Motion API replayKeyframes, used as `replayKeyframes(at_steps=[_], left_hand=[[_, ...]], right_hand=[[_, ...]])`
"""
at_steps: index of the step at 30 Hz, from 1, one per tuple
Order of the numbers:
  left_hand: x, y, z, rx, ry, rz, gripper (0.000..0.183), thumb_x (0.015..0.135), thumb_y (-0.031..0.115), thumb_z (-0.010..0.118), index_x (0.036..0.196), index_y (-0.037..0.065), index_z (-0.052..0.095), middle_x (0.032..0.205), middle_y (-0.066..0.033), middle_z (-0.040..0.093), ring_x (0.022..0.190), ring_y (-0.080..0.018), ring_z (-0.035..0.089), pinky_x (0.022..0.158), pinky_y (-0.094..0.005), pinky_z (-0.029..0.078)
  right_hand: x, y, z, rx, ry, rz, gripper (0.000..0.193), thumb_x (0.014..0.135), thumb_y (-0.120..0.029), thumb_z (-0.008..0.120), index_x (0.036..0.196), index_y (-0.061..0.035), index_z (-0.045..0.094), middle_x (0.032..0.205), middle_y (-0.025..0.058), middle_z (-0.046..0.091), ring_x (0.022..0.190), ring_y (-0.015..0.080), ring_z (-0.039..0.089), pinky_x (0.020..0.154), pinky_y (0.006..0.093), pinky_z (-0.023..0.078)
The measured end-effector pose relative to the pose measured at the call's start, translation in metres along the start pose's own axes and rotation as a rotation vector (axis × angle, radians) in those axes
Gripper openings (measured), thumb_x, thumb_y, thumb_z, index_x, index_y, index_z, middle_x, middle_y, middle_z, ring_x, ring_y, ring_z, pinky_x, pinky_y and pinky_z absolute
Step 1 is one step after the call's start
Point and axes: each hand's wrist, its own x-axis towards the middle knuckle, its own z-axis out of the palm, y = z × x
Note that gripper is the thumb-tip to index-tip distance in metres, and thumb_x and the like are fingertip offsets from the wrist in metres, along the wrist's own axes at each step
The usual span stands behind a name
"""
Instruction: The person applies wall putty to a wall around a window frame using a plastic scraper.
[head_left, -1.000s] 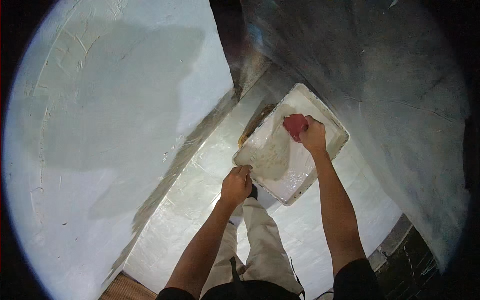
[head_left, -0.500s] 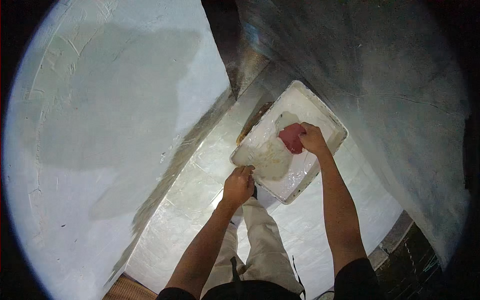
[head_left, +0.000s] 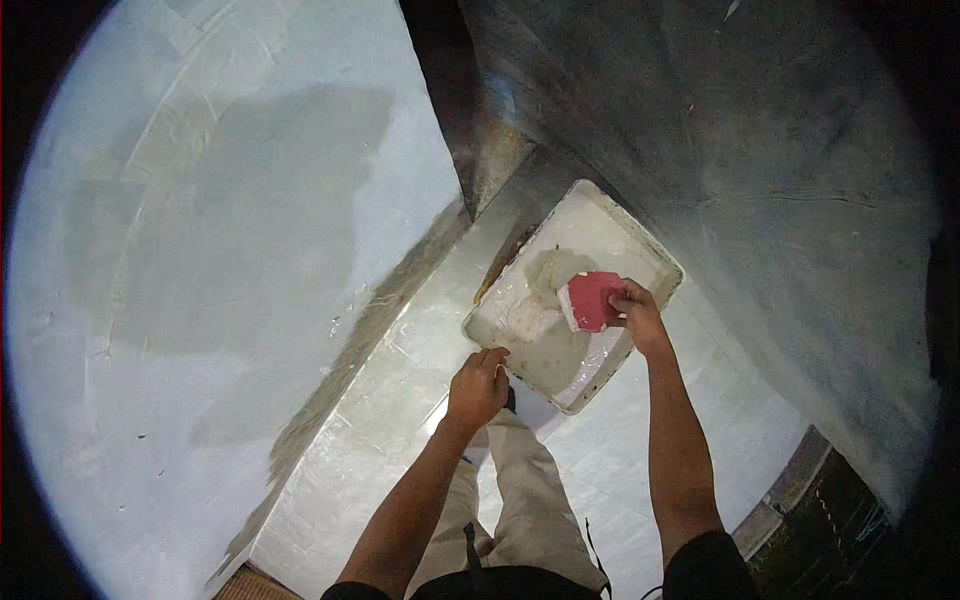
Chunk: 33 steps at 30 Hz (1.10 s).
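Observation:
My right hand grips a flat red scraper by its right edge, fingers closed. White paste clings to the scraper's left edge, and it is held over a shallow white tray. Inside the tray lies wet whitish paste, with a greyer wet patch under and around the scraper. My left hand is closed on the tray's near left rim. Its fingertips reach just over the edge, while the thumb is partly hidden.
A pale wall stands on the left and a grey, shadowed wall on the right, meeting behind the tray. A brown strip lies beside the tray's left edge. Light tiles cover the floor; my legs are below the tray.
The scraper has tilted and come nearer to me, showing paste along its left edge. Paste in the tray is spread differently. My left hand stays at the rim, slightly lower in view.

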Motion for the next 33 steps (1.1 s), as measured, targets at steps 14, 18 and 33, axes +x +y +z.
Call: replayKeyframes(at_steps=[14, 18, 33], left_hand=[[0.011, 0.065, -0.072, -0.1, 0.291, 0.188, 0.03, 0.083, 0.0, 0.058, 0.113, 0.005, 0.06, 0.098, -0.0145, 0.067, 0.093, -0.0345, 0.064, 0.08, -0.0421, 0.053], [0.012, 0.084, -0.095, -0.103, 0.358, 0.242, 0.028, 0.083, 0.0, 0.058, 0.111, 0.005, 0.061, 0.098, -0.0138, 0.067, 0.093, -0.0337, 0.064, 0.08, -0.0422, 0.053], [-0.018, 0.148, -0.199, -0.032, 0.518, 0.448, 0.027, 0.082, -0.001, 0.057, 0.108, 0.002, 0.062, 0.101, -0.0165, 0.065, 0.094, -0.0369, 0.061, 0.083, -0.0425, 0.049]], right_hand=[[-0.088, -0.052, 0.024, 0.442, -0.164, -0.202, 0.016, 0.095, -0.009, 0.06, 0.111, -0.0067, 0.062, 0.101, 0.0027, 0.068, 0.084, 0.0148, 0.065, 0.074, 0.0361, 0.056], [-0.104, -0.072, 0.022, 0.41, -0.183, -0.278, 0.015, 0.096, -0.007, 0.058, 0.11, -0.0061, 0.062, 0.102, 0.004, 0.068, 0.088, 0.0161, 0.067, 0.077, 0.0391, 0.057], [-0.176, -0.146, 0.054, 0.443, -0.171, -0.486, 0.021, 0.094, -0.007, 0.057, 0.114, -0.0054, 0.06, 0.104, 0.0053, 0.067, 0.087, 0.0166, 0.065, 0.081, 0.0414, 0.056]])
